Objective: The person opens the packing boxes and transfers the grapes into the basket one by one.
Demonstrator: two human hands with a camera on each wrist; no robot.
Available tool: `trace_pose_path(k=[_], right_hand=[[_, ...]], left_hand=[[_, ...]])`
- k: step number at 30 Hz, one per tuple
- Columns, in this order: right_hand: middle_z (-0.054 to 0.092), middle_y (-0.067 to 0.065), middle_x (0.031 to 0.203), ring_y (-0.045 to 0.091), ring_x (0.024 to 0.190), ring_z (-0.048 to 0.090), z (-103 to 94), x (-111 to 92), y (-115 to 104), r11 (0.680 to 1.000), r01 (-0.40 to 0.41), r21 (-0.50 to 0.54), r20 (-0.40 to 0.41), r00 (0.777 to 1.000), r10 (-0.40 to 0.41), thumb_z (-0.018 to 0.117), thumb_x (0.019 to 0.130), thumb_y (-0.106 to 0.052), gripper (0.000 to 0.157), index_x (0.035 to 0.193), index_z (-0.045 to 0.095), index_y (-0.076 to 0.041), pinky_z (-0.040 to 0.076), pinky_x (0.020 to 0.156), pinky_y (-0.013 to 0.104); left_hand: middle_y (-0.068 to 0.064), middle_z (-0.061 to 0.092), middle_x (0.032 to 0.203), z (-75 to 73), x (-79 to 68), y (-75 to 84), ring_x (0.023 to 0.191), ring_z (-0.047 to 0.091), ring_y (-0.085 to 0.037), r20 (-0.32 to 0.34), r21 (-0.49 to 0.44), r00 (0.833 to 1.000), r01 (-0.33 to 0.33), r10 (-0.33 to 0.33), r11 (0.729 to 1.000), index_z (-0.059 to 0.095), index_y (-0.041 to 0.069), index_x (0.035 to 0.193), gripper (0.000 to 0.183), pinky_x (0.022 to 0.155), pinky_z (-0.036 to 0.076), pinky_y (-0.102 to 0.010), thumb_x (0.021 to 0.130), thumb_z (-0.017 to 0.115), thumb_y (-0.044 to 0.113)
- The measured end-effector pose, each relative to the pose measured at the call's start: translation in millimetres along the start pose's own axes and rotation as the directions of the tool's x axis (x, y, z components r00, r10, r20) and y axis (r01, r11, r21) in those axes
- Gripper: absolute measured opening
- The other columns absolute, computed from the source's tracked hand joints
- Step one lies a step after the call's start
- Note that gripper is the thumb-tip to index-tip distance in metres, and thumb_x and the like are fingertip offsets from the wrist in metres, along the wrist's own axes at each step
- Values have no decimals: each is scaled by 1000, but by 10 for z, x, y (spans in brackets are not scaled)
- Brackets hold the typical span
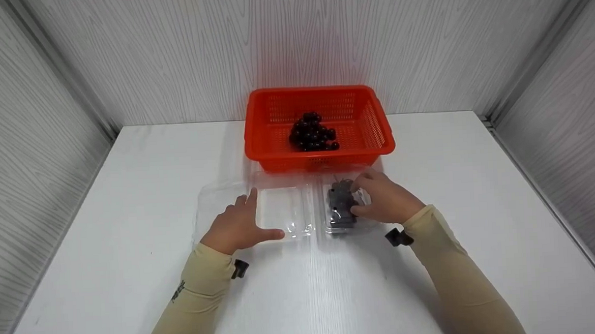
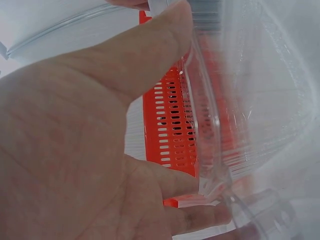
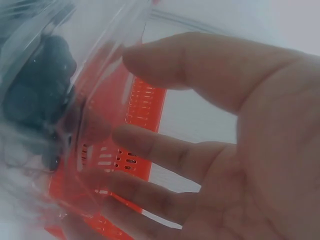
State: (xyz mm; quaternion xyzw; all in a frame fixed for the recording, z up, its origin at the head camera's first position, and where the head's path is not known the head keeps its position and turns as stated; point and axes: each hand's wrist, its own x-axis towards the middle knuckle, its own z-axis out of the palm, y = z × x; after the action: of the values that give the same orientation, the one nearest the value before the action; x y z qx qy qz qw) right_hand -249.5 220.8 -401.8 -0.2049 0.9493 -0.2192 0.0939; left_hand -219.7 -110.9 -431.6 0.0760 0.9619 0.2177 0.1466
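Note:
A clear plastic clamshell box lies spread across the table, with a bunch of dark grapes (image 1: 341, 204) in its right part. The grapes look hazy through the plastic in the right wrist view. My left hand (image 1: 238, 226), thumb and fingers spread wide, is at the clear left part (image 1: 282, 208) of the box. In the left wrist view its thumb (image 2: 165, 40) touches the plastic edge. My right hand (image 1: 386, 197) touches the right side of the box beside the grapes; its fingers (image 3: 160, 150) are extended against the clear wall, not curled round it.
Behind the box stands a red slotted basket (image 1: 322, 154) with another bunch of dark grapes (image 1: 311, 133) inside. White wood-grain panels (image 1: 179, 51) enclose the white table (image 1: 304, 299) at the back and both sides.

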Motion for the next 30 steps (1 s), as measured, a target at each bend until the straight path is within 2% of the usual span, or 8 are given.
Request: trace_pose_path(k=[8,14,18,23,27,30], right_hand=[[52,12,140,31,122,54,18,-11,-14,1000,-13,-4,4,1000,13,77,91,-19,39,124,64,-3,51,102,50],[53,13,140,31,124,53,43,4,-26,999,32,4,-31,999,-32,78,90,-18,43,128,65,-2,50,105,49],[52,12,145,31,131,52,57,24,-13,995,86,52,-57,995,-83,80,89,-12,53,137,61,-5,47,110,50],[48,7,153,30,141,47,26,32,14,986,120,119,-63,992,-113,80,89,-11,75,155,44,-15,41,115,51],[50,6,150,29,141,47,-26,3,28,986,102,134,-84,992,-91,79,90,-15,77,156,40,-16,40,115,52],[53,7,147,28,139,48,-49,-31,44,988,77,136,-94,993,-65,78,90,-17,75,155,41,-14,40,115,53]], left_hand=[[-29,33,161,-7,-31,8,137,47,-50,16,-14,1000,2,-2,1000,12,3,165,118,110,44,-58,84,76,61],[-29,30,162,-18,-49,17,138,45,-51,38,-6,999,5,-5,1000,13,5,166,116,110,43,-59,85,74,62],[-30,25,164,-7,-52,12,141,41,-53,54,0,998,13,-13,1000,12,9,166,115,110,42,-61,85,73,63],[-31,19,166,-25,-51,11,145,35,-54,66,1,998,24,-24,1000,10,12,167,114,113,38,-63,86,73,62],[-31,20,166,-58,-54,18,146,32,-54,42,-2,999,17,-17,1000,10,10,167,114,114,37,-64,87,73,61],[-31,28,163,-75,-77,39,145,36,-52,-22,-12,1000,-12,12,1000,12,5,166,113,113,39,-61,88,75,57]])
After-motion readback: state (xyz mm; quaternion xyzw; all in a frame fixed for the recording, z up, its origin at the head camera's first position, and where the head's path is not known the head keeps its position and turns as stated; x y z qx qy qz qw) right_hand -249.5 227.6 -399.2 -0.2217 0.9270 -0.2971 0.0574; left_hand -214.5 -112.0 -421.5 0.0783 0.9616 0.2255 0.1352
